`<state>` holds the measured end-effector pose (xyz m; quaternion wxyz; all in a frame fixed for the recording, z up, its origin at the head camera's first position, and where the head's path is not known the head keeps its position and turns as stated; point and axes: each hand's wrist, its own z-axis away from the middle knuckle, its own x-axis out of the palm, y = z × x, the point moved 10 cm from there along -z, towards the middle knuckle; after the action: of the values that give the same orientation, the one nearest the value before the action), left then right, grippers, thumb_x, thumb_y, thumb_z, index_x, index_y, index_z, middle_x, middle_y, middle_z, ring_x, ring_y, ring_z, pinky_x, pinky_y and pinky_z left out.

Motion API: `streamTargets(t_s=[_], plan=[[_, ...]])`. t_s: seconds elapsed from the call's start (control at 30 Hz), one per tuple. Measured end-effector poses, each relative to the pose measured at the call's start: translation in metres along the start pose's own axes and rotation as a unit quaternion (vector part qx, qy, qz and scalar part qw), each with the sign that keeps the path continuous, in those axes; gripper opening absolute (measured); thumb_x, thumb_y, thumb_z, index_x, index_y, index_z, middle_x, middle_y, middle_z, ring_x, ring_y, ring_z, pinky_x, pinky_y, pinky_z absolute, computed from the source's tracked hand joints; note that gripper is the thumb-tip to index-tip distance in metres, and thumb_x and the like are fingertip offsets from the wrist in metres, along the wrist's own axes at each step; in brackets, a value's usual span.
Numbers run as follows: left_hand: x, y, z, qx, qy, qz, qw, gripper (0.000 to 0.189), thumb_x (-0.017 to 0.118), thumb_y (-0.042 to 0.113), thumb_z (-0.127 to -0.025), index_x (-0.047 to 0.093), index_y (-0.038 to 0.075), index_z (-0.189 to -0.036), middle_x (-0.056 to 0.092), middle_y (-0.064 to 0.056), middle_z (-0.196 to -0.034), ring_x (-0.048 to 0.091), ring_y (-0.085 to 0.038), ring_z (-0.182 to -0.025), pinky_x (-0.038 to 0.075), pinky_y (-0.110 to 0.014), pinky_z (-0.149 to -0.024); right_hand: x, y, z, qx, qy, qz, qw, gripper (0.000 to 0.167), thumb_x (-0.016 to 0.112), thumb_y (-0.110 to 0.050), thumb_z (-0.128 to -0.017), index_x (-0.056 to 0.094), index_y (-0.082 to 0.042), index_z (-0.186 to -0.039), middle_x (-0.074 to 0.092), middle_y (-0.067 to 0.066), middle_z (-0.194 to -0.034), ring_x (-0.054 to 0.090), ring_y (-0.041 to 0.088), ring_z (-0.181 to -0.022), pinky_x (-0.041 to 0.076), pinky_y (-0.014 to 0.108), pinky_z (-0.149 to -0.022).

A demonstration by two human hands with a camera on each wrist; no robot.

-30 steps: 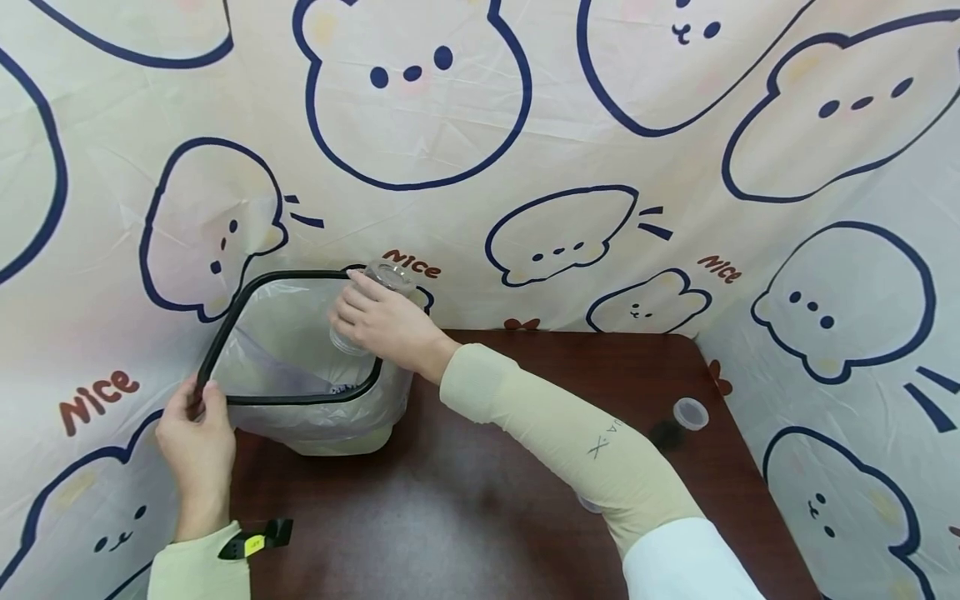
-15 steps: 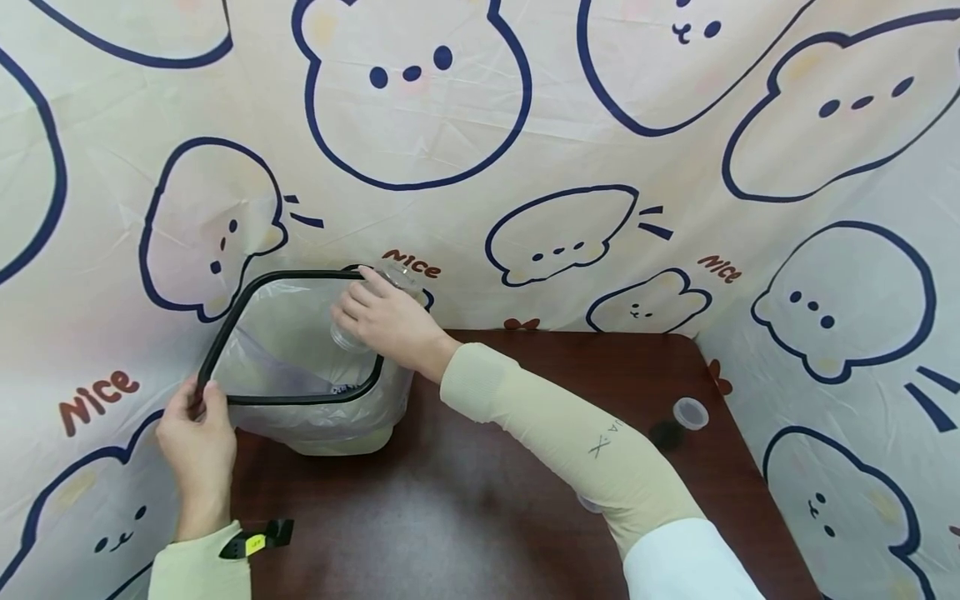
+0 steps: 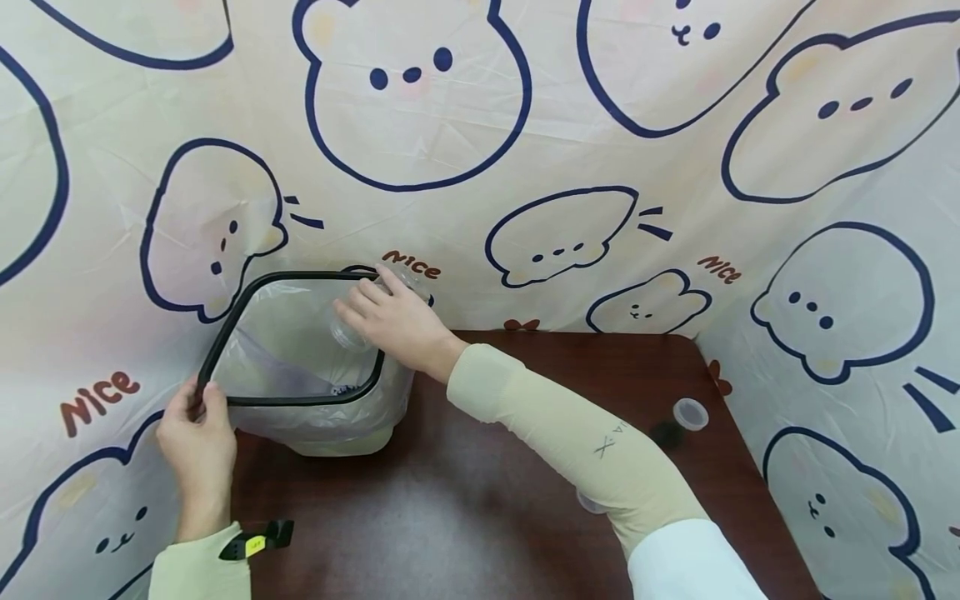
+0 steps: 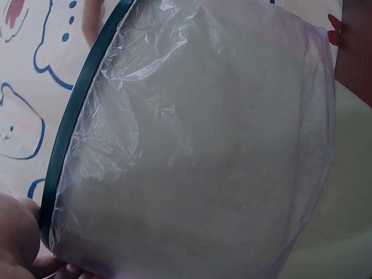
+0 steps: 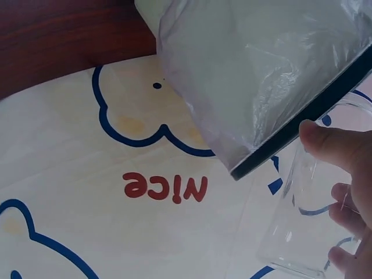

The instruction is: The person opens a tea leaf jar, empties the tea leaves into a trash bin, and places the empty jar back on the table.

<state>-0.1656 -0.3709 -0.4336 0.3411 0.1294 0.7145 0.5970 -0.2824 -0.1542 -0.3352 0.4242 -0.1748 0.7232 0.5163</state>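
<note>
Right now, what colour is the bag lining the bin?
The bag is see-through, faintly purple; clearest in the left wrist view.

Pale cloth (image 3: 450, 233) is hanging across the top and both sides of the head view, bearing navy cartoon animals and red "Nice" lettering (image 3: 99, 402). A reddish-brown surface (image 3: 420, 525) is filling the lower middle. A translucent round cup (image 3: 691, 413) is standing at right, a dark, indistinct patch (image 3: 666, 434) showing beside it.
</note>
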Motion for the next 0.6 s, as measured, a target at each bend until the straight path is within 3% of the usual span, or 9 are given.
streamTargets(t_s=[0.17,0.5,0.6], plan=[[0.000,0.002,0.002,0.004,-0.004,-0.002,1.0000,0.048,0.046,0.037,-0.107,0.055,0.012,-0.147,0.059,-0.014,-0.132,0.054,-0.015,-0.110,0.046,-0.033,-0.105,0.005,0.005,0.004,0.017,-0.014,-0.036,0.9991,0.063,0.057,-0.004,-0.101,0.033,-0.018,-0.158,0.045,0.002,-0.151,0.037,0.023,-0.140,0.016,0.051,-0.122],[0.000,0.003,0.000,0.014,0.004,-0.004,0.9999,0.047,0.048,0.036,-0.106,0.057,0.011,-0.145,0.060,-0.011,-0.126,0.054,-0.008,-0.102,0.048,-0.028,-0.100,0.004,0.015,0.009,0.042,0.015,-0.090,0.9949,0.061,0.054,-0.001,-0.101,0.036,-0.017,-0.156,0.046,0.003,-0.150,0.039,0.023,-0.139,0.018,0.048,-0.121],[-0.001,0.003,0.000,0.017,0.007,-0.006,0.9998,0.047,0.047,0.036,-0.106,0.057,0.010,-0.144,0.060,-0.011,-0.125,0.053,-0.007,-0.101,0.049,-0.027,-0.099,0.003,0.017,0.012,0.043,0.030,-0.104,0.9932,0.059,0.060,-0.014,-0.101,0.037,-0.016,-0.155,0.047,0.003,-0.149,0.041,0.023,-0.138,0.019,0.047,-0.121]])
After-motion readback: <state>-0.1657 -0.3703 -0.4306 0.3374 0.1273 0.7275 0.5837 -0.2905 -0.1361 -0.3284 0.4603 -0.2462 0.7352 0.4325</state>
